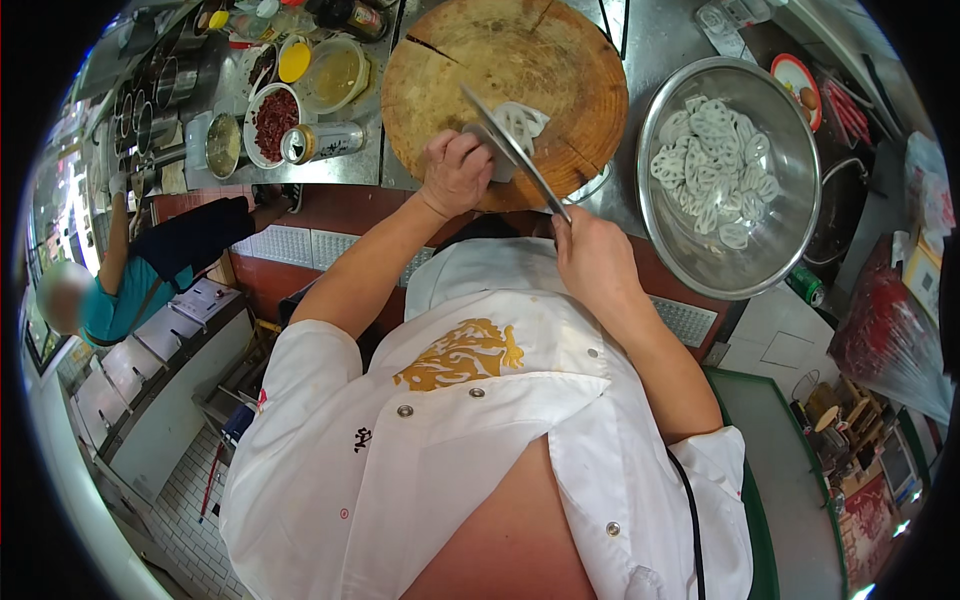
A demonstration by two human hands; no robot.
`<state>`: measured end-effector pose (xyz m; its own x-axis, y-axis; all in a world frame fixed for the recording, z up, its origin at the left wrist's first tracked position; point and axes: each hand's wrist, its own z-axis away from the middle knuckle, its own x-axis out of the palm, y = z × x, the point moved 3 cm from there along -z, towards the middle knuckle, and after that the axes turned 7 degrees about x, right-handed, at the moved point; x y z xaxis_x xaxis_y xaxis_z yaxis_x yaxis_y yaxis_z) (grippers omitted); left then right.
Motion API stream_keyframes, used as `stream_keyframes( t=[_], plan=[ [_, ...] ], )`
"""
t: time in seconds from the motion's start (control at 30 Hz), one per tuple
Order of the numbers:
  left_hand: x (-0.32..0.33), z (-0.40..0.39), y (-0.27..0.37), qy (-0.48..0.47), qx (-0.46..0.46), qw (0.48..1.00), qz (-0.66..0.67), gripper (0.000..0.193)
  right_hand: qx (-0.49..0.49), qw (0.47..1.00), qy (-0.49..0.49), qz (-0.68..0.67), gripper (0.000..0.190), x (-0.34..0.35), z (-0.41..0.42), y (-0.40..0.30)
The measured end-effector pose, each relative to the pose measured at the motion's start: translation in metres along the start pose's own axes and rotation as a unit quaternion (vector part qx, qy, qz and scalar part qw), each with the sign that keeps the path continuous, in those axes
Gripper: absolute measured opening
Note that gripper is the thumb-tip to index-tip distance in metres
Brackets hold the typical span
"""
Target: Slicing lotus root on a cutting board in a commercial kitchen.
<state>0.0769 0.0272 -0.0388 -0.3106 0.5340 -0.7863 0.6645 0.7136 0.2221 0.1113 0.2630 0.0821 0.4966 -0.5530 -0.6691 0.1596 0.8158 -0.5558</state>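
Note:
A round wooden chopping block (pixel 517 52) with dark cracks stands before me on the metal counter. My right hand (pixel 596 255) grips a cleaver (pixel 517 154) by its handle, the blade slanting up and left over the block. Sliced lotus root (pixel 521 124) lies against the blade's far side. On the near side, my left hand (pixel 456 174) has its fingers curled on a pale piece of lotus root (pixel 501 169), partly hidden by the fingers and blade. To the right, a large steel bowl (pixel 780 262) holds a heap of lotus root slices (pixel 712 161).
Left of the block are a drink can (pixel 330 141), a tub of dark red pieces (pixel 276 124), a tub of yellowish liquid (pixel 334 75) and several bottles. A person in a teal shirt (pixel 131 292) stands far left. A plate (pixel 795 82) sits beyond the bowl.

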Motion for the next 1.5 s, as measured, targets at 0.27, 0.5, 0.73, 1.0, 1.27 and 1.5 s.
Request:
stream_keyframes(
  t=[0.27, 0.5, 0.73, 1.0, 1.27, 1.5],
  plan=[
    [-0.003, -0.006, 0.002, 0.000, 0.035, 0.999, 0.013, 0.044, -0.008, 0.997, -0.048, 0.054, 0.013, -0.008, 0.034, 0.001],
    [-0.001, -0.005, 0.000, 0.013, 0.040, 0.999, 0.026, 0.043, -0.008, 0.997, -0.059, 0.049, 0.010, -0.002, 0.020, -0.001],
    [-0.001, -0.004, -0.002, -0.009, 0.033, 0.999, 0.037, 0.042, -0.015, 0.997, -0.066, 0.035, 0.009, 0.006, 0.020, 0.009],
    [0.000, -0.002, -0.004, 0.004, 0.013, 0.999, 0.043, 0.039, 0.009, 0.998, -0.046, 0.042, 0.013, 0.033, -0.023, 0.008],
    [0.000, 0.004, -0.002, 0.011, 0.012, 0.999, 0.044, 0.044, -0.020, 0.999, -0.019, 0.020, 0.018, -0.004, 0.018, 0.001],
    [-0.001, -0.001, -0.001, 0.021, 0.029, 0.999, 0.033, 0.049, -0.002, 0.999, -0.037, 0.032, 0.014, -0.001, 0.030, 0.001]
  ],
)
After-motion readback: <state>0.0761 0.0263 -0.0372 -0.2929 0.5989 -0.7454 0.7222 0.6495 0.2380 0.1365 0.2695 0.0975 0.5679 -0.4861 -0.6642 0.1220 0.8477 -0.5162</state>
